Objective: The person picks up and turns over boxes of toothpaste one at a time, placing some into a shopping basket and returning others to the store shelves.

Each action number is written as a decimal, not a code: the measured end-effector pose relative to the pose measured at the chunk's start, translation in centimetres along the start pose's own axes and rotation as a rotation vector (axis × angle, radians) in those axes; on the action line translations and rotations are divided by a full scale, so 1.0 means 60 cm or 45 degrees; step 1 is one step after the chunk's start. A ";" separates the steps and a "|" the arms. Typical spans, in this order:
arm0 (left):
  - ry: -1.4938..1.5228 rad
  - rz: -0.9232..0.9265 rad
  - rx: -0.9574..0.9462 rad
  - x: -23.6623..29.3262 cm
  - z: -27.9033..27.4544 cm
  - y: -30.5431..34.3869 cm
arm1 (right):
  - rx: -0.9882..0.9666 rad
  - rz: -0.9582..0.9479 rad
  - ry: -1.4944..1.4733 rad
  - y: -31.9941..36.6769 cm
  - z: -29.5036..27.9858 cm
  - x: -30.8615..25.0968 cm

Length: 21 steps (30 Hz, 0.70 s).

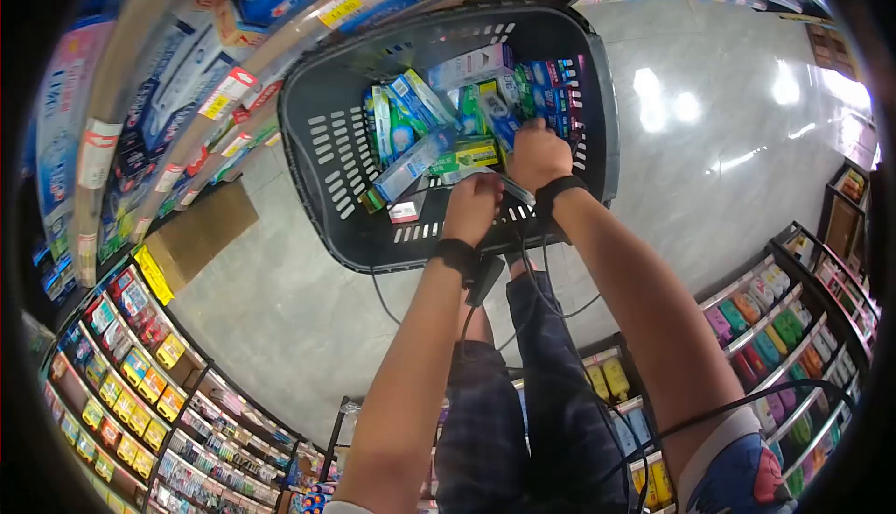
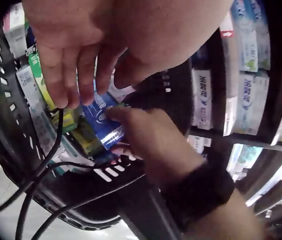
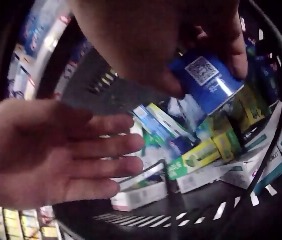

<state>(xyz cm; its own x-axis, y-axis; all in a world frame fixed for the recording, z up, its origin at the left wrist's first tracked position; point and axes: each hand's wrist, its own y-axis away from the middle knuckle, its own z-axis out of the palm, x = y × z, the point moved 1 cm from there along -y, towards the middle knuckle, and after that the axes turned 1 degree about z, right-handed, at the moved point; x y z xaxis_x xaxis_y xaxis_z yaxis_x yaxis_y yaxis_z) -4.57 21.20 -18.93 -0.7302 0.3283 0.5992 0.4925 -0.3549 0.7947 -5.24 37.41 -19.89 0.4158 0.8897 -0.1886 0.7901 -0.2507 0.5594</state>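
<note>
My right hand [image 1: 544, 154] reaches into the black shopping basket [image 1: 322, 220] and grips a blue toothpaste box [image 3: 213, 90] between thumb and fingers. A white QR code shows on the box in the right wrist view. Palm facing in and fingers straight, my left hand [image 3: 61, 152] hovers empty over the basket's near side. Beneath both hands lies a jumble of toothpaste boxes, among them a green-and-yellow box [image 3: 198, 157] and a white box [image 3: 141, 195]. The left wrist view shows the blue box tilted in the right hand [image 2: 156, 137].
Shelves of boxed goods with price tags [image 1: 227, 92] rise along the left and behind the basket. A cardboard box [image 1: 203, 234] sits on the grey floor [image 1: 691, 56]. Black cables [image 2: 41, 175] hang from the wrists across the basket's rim. Stocked racks [image 1: 784, 327] stand at lower right.
</note>
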 end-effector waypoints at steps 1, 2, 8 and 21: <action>0.016 0.007 0.015 0.019 -0.010 0.018 | 0.026 0.001 -0.064 0.009 -0.024 -0.002; 0.032 0.019 0.028 0.041 -0.018 0.044 | 0.028 -0.051 -0.151 0.028 -0.054 0.000; 0.237 0.124 0.370 0.181 -0.086 0.253 | 0.032 -0.382 -0.813 0.258 -0.302 0.030; 0.370 0.598 0.117 0.521 -0.054 0.791 | 0.513 -0.657 -1.412 0.647 -0.759 -0.008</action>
<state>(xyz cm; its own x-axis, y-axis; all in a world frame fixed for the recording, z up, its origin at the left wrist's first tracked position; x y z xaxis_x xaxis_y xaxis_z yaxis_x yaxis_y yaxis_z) -5.57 11.76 37.19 -0.5167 -0.1062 0.8496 0.8260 -0.3228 0.4620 4.72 44.64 38.69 0.0200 0.1756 -0.9843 0.9695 -0.2440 -0.0238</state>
